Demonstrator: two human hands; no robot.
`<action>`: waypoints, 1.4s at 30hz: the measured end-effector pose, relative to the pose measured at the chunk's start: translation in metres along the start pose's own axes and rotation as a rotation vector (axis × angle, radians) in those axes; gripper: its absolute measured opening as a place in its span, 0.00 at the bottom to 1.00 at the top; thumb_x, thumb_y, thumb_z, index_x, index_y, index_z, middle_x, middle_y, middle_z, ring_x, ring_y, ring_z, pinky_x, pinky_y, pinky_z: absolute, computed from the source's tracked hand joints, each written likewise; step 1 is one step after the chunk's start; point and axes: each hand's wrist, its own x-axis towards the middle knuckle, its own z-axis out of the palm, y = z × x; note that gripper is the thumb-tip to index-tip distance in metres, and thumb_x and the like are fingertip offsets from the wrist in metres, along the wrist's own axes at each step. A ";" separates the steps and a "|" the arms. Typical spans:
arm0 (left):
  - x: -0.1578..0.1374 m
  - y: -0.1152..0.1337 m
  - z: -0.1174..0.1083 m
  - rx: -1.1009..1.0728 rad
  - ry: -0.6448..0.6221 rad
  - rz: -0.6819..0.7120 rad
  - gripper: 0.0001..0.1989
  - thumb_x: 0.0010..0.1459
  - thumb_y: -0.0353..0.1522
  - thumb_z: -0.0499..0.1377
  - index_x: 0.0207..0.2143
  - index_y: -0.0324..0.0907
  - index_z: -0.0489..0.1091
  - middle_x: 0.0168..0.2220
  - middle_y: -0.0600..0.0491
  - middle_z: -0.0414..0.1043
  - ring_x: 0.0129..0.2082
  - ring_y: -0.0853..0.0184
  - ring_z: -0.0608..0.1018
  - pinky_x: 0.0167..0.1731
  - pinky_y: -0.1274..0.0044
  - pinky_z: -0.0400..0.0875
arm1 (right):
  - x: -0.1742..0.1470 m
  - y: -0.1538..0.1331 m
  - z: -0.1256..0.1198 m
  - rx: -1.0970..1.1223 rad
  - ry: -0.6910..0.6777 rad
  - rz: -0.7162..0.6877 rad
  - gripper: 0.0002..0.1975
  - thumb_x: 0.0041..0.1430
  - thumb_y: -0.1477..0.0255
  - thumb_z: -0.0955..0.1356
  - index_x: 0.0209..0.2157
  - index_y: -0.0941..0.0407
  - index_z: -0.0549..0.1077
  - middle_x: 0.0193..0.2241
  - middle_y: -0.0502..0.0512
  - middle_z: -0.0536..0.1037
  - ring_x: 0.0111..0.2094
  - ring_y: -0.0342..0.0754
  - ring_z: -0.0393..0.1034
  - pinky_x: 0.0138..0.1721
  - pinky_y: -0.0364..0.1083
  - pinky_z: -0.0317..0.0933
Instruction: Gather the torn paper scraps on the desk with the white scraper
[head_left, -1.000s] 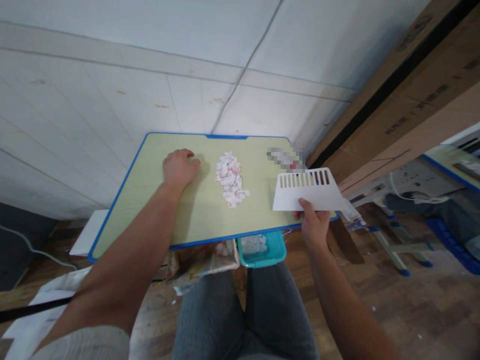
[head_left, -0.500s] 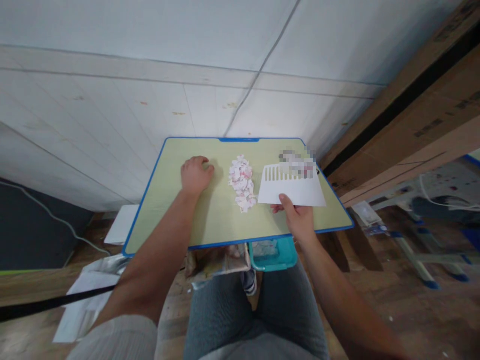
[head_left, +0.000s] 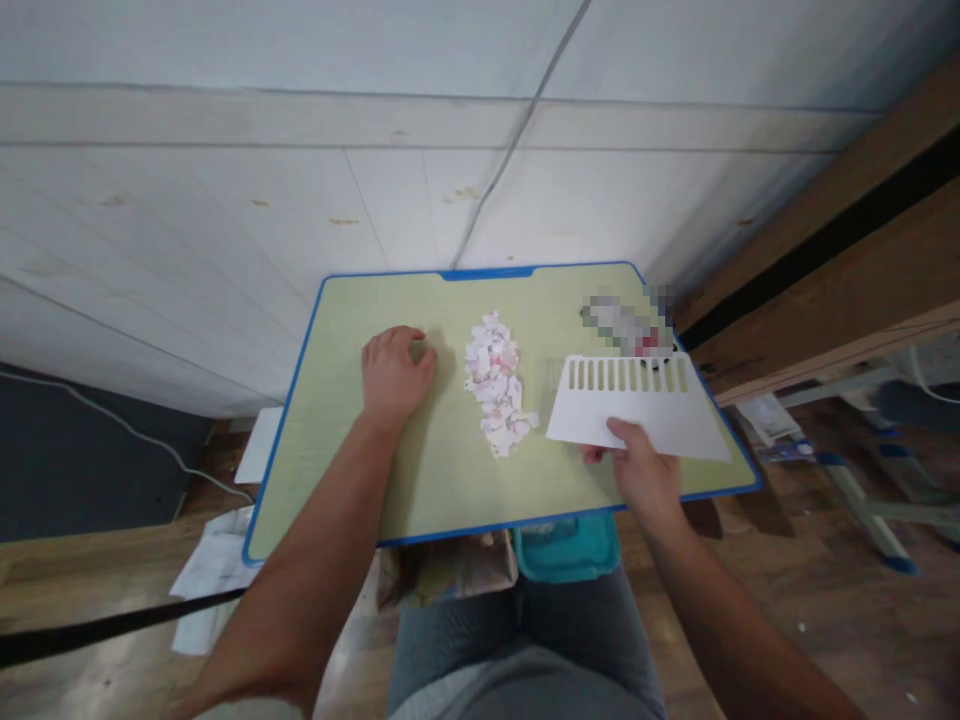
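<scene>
My right hand (head_left: 646,470) grips a white sheet with a row of slots cut along its far edge (head_left: 637,428), thumb on top and fingers underneath. The sheet is over the right part of a pale yellow-green table (head_left: 330,480) with a blue rim. A long heap of torn paper scraps (head_left: 499,375), white with pinkish marks, lies mid-table between my hands. To the left of the heap, my left hand (head_left: 396,372) rests on the tabletop, fingers curved and thumb apart, holding nothing.
Beyond the sheet lies a pixelated object (head_left: 619,322). Under the front edge hang a teal tray (head_left: 566,562) and a bag-like container (head_left: 450,570). A white wall (head_left: 262,210) stands behind, and large cardboard boxes (head_left: 840,240) are at the right.
My right hand and the slotted sheet have moved right and nearer to me, uncovering more of the pixelated object. The view has shifted slightly. My left hand stays left of the scraps.
</scene>
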 end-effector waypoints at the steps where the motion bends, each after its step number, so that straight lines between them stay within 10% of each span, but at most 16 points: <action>1: -0.001 0.000 -0.001 0.004 -0.007 -0.005 0.12 0.70 0.34 0.63 0.53 0.48 0.81 0.62 0.42 0.86 0.67 0.44 0.82 0.74 0.54 0.71 | -0.002 -0.001 0.001 0.014 -0.013 0.040 0.20 0.71 0.57 0.73 0.25 0.50 0.81 0.23 0.54 0.84 0.22 0.54 0.77 0.30 0.53 0.75; 12: 0.011 -0.005 0.007 -0.004 0.017 -0.006 0.12 0.70 0.33 0.63 0.52 0.46 0.82 0.60 0.41 0.85 0.65 0.42 0.81 0.73 0.52 0.71 | 0.001 0.003 -0.001 -0.237 -0.098 0.091 0.31 0.66 0.36 0.76 0.25 0.48 0.83 0.25 0.56 0.86 0.29 0.59 0.80 0.50 0.61 0.79; 42: 0.015 -0.014 0.009 -0.077 0.058 0.030 0.15 0.67 0.37 0.62 0.49 0.42 0.84 0.57 0.37 0.87 0.62 0.39 0.84 0.71 0.51 0.73 | -0.012 0.003 -0.006 -0.392 -0.095 -0.099 0.29 0.70 0.40 0.72 0.24 0.46 0.80 0.26 0.56 0.84 0.38 0.62 0.83 0.67 0.62 0.73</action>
